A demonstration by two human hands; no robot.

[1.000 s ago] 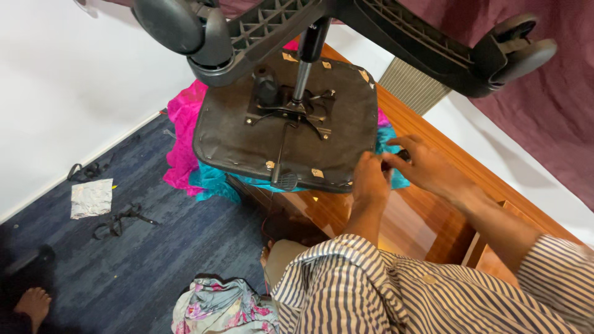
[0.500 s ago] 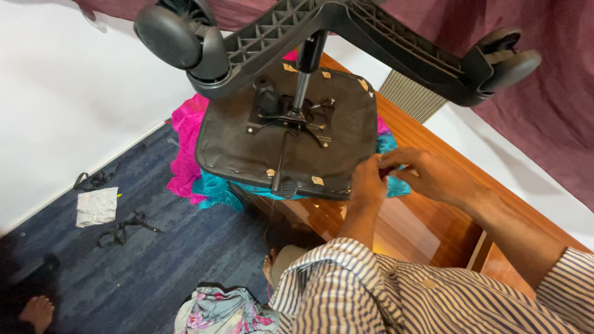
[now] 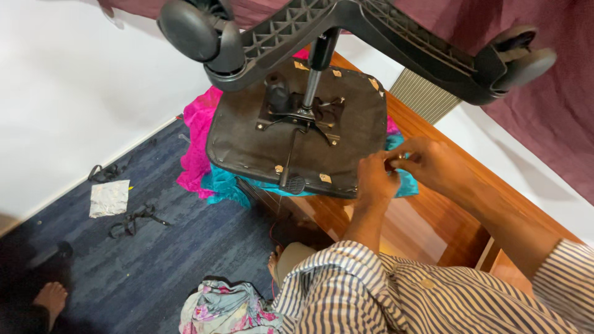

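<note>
An office chair lies upside down on a wooden table [image 3: 433, 229]. The black underside of its seat [image 3: 247, 142] faces up, and the star base with castors [image 3: 396, 31] hangs close to the camera. My left hand [image 3: 373, 180] pinches at the seat's right edge. My right hand [image 3: 430, 164] meets it fingertip to fingertip, fingers curled. Whatever sits between the fingers is too small to make out. The seat rests on pink cloth [image 3: 195, 142] and teal cloth [image 3: 226, 182].
Dark blue carpet [image 3: 161, 266] lies left of the table, with a crumpled foil-like sheet [image 3: 109, 198] and black straps [image 3: 133, 219] on it. Another person's bare foot [image 3: 49, 297] shows at bottom left. A floral cloth [image 3: 226, 309] lies below me. A maroon curtain [image 3: 557, 124] hangs at the right.
My view has shifted, so the chair base looks lower and closer. Both hands stay at the seat's right edge, with the fingertips drawn closer together.
</note>
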